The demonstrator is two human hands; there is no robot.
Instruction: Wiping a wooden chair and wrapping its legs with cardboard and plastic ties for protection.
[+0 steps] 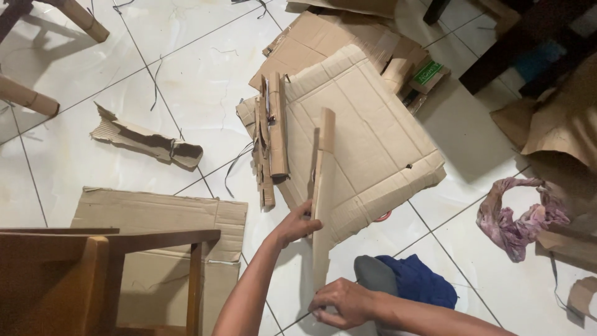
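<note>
1. A long, narrow cardboard strip (322, 199) is held upright over a white tiled floor (186, 68), gripped at two points.
2. The left hand (297, 223) is closed around the strip's middle edge, fingers curled against it.
3. The right hand (341, 303) is pinched shut on the strip's lower end, close to the floor.
4. Behind the strip, a large creased cardboard sheet (373, 137) is seen lying flat, with a bundle of folded strips (272, 134) resting on its left edge.
5. A small box with a green label (428, 73) is tucked at the sheet's upper right corner.
6. A flat cardboard panel (155, 218) is partly covered by a wooden chair frame (93, 261) at lower left.
7. A torn cardboard scrap (146, 142), a blue cloth (416, 280) and a pink cloth (516, 218) are scattered around; open tile is left at upper left.
</note>
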